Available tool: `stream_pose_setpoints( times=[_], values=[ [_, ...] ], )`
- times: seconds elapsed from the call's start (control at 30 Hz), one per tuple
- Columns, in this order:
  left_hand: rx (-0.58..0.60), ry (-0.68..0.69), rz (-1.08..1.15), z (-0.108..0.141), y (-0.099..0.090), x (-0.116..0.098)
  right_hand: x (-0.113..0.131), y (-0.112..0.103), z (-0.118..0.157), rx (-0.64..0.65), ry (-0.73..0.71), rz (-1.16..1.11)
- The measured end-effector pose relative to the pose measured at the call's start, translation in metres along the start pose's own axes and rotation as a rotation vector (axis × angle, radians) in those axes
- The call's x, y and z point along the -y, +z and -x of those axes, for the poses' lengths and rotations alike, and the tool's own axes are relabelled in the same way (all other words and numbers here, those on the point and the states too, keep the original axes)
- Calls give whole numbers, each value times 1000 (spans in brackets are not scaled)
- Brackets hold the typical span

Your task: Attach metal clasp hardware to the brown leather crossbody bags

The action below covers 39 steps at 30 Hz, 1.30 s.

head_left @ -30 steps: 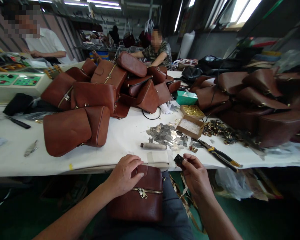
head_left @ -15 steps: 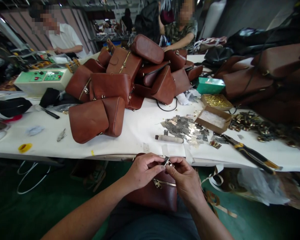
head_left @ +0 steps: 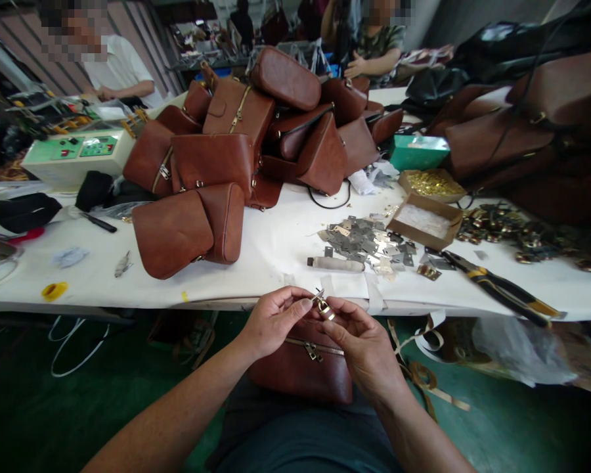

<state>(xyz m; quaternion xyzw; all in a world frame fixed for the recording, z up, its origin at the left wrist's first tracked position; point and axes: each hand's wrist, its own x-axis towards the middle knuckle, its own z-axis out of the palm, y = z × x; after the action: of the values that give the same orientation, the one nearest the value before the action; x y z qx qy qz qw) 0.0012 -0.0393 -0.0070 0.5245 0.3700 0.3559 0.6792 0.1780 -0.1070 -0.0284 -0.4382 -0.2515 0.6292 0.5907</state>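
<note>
Between my hands, a small gold-coloured metal clasp (head_left: 328,311) is pinched in the thumb and fingers of my right hand (head_left: 362,338). My left hand (head_left: 274,323) is closed, thumb against fingers, on a thin metal piece (head_left: 318,295) right beside the clasp; whether the two are joined I cannot tell. Just below my hands, a brown leather bag (head_left: 300,374) lies on my lap, its metal zip and zip pulls (head_left: 313,353) showing. My hands cover part of its top.
On the white table (head_left: 270,243) lie flat metal plates (head_left: 367,243), a wrapped rod (head_left: 337,264), pliers (head_left: 502,289) and a carton (head_left: 426,222). Brown leather bags (head_left: 211,161) are piled behind. Metal fittings (head_left: 502,230) lie to the right. Two people sit across the table.
The clasp has turned, so its gold face now shows. Both hands have risen slightly, and more of the bag's zip is visible. A co-worker at the back has lowered a hand.
</note>
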Motion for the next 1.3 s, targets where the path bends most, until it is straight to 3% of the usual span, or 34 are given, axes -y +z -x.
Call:
stream_pose_setpoints(
  times=[0.37, 0.6, 0.8, 1.1, 1.3],
  values=[
    [25, -6, -54, 1, 1, -4, 6, 3, -3, -4, -98, 197],
    [50, 10, -149, 0, 2, -6, 11, -2, -5, -59, -279, 533],
    [3, -41, -127, -2, 1, -13, 9, -1, -4, 72, -23, 151],
    [-1, -30, -158, 1, -1, -12, 0, -1, -1, 90, -9, 52],
    [1, 69, -292, 3, -3, -15, 2, 0, 1, 78, 55, -17]
  ],
)
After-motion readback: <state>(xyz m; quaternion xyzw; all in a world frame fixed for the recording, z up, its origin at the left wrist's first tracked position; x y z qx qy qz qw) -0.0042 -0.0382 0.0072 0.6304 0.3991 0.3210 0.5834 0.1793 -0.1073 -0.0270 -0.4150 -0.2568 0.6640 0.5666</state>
